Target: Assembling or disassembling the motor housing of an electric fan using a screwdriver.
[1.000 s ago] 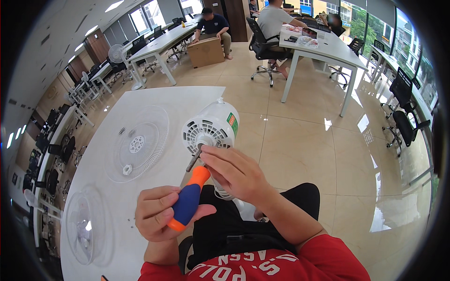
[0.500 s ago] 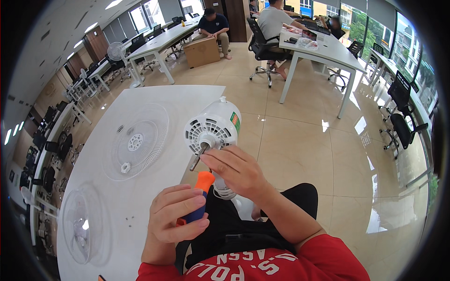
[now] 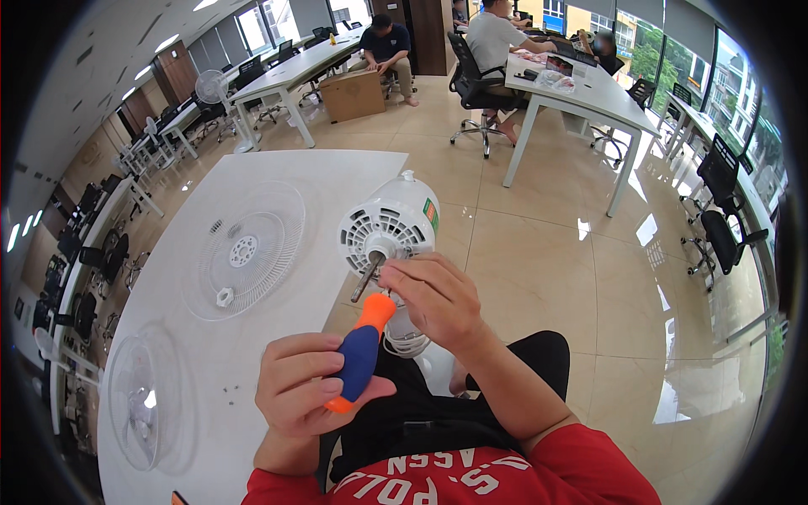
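Near the right edge of the desk [image 3: 210, 450], gripping in the left hand [image 3: 299, 379] a light-looking, stiff blue-and-orange screwdriver [image 3: 361, 356], probably best being held round its thick, likely non-slip middle. Aiming its orange end up toward a white fan motor housing [image 3: 394, 215], likely heavier, hard and smooth, best being steadied by its shell, not its metal shaft [image 3: 365, 283]. Pinching near the screwdriver's tip with the right hand [image 3: 438, 299], hiding the exact contact.

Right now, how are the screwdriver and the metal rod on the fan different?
The screwdriver has a fat orange and blue handle; the metal rod is thin and grey. The left hand holds the screwdriver, while the metal rod sticks out of the white motor housing. Both look slanted.
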`<act>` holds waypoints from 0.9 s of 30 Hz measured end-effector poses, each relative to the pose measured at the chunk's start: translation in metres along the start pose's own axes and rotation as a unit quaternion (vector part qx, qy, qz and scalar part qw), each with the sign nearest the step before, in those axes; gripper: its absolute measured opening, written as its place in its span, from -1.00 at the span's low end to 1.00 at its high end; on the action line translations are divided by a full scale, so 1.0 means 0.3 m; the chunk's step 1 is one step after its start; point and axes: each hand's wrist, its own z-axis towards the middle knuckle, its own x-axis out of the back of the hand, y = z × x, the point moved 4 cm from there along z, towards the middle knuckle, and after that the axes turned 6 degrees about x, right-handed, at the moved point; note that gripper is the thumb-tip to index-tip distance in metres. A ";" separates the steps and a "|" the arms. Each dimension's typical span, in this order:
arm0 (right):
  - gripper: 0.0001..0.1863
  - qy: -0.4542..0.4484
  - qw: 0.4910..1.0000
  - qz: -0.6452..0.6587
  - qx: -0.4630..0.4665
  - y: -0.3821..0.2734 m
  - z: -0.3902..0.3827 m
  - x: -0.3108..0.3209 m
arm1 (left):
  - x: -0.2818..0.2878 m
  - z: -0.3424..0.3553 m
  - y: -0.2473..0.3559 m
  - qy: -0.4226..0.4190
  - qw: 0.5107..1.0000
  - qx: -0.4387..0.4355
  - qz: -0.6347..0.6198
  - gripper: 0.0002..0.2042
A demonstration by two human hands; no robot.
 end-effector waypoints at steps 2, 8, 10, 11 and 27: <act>-0.68 0.022 1.000 -0.005 -0.006 0.004 0.003 0.000 | -0.001 0.005 -0.010 0.033 0.998 0.041 -0.044 -0.40; -0.60 0.022 1.000 0.012 -0.010 0.017 -0.004 -0.002 | 0.008 0.054 -0.020 -0.018 0.997 0.031 -0.073 -0.55; -0.59 0.029 0.999 -0.004 -0.030 0.005 0.001 0.004 | 0.019 0.066 -0.008 -0.039 0.998 0.018 -0.054 -0.49; -0.59 0.028 0.999 -0.004 -0.029 -0.013 0.000 0.004 | 0.016 0.070 -0.003 -0.061 0.998 0.003 -0.036 -0.42; -0.56 -0.087 0.995 0.037 0.038 -0.140 0.016 0.008 | 0.018 0.004 0.082 -0.062 0.995 -0.069 0.021 -0.54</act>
